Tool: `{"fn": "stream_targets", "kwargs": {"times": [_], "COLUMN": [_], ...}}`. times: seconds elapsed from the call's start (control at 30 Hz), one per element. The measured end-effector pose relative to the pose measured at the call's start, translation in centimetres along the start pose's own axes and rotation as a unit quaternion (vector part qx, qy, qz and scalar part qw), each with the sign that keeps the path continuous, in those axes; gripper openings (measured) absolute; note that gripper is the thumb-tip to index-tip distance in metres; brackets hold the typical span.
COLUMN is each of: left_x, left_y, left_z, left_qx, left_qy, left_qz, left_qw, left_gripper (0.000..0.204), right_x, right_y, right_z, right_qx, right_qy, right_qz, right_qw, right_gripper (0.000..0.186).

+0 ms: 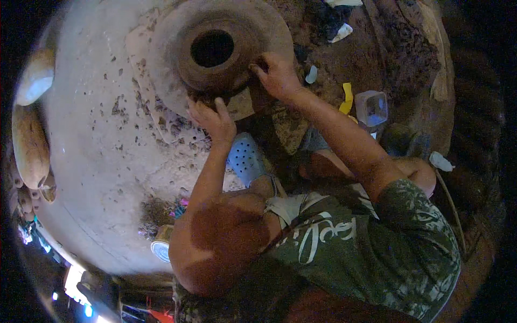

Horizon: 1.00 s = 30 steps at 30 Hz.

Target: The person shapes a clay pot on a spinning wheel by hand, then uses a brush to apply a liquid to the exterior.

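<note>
A dark brown clay pot (pixel 212 74) with a round open mouth sits on a broad round wheel head (pixel 164 46). My left hand (pixel 214 119) is at the pot's lower left front, fingers apart, fingertips against the clay near its base. My right hand (pixel 276 76) is curled at the pot's right side, thumb and forefinger pinched on its wall; whether something small is between them I cannot make out. Below the wheel, between my arms, is a light blue clog (pixel 243 157) on a foot.
At right lie a clear plastic tub (pixel 370 106), yellow strips (pixel 346 94), a small pale piece (pixel 311 74) and white scraps (pixel 341 32). Long tan objects (pixel 30 145) line the left edge. A tin (pixel 160 248) stands by my left leg on the mud-spattered floor (pixel 97 161).
</note>
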<state>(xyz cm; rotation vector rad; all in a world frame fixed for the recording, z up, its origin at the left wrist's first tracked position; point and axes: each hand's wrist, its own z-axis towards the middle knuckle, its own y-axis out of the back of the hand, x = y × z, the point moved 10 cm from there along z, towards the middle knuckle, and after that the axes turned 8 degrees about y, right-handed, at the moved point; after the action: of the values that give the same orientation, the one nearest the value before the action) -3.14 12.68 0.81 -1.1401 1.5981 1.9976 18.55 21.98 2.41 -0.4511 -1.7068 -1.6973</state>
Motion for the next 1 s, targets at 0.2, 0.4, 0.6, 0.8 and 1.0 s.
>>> {"fn": "stream_targets", "kwargs": {"times": [0.2, 0.4, 0.6, 0.8, 1.0], "left_x": [1.8, 2.8, 5.1, 4.7, 3.0], "left_y": [0.7, 1.4, 1.1, 1.2, 1.3], "left_z": [2.8, 6.8, 10.2, 13.6, 16.3], "left_qx": [-0.031, 0.037, 0.089, 0.135, 0.152], "left_qy": [-0.079, -0.067, -0.094, -0.171, -0.258], "left_qz": [0.071, 0.092, 0.064, 0.111, 0.127], "left_qw": [0.994, 0.993, 0.99, 0.97, 0.946], "left_gripper": [0.055, 0.051, 0.049, 0.045, 0.049], "right_x": [1.6, 1.6, -0.4, 0.9, -1.9], "right_y": [0.0, 0.7, 0.6, 2.5, 1.0], "right_z": [0.7, 2.2, 3.8, 5.8, 8.2], "right_qx": [0.054, 0.055, 0.078, 0.014, 0.112], "right_qy": [0.02, 0.068, 0.059, 0.186, 0.128], "right_qz": [-0.047, -0.087, -0.06, -0.069, -0.095], "right_qw": [0.997, 0.992, 0.993, 0.98, 0.981], "right_gripper": [0.031, 0.033, 0.035, 0.035, 0.037]}}
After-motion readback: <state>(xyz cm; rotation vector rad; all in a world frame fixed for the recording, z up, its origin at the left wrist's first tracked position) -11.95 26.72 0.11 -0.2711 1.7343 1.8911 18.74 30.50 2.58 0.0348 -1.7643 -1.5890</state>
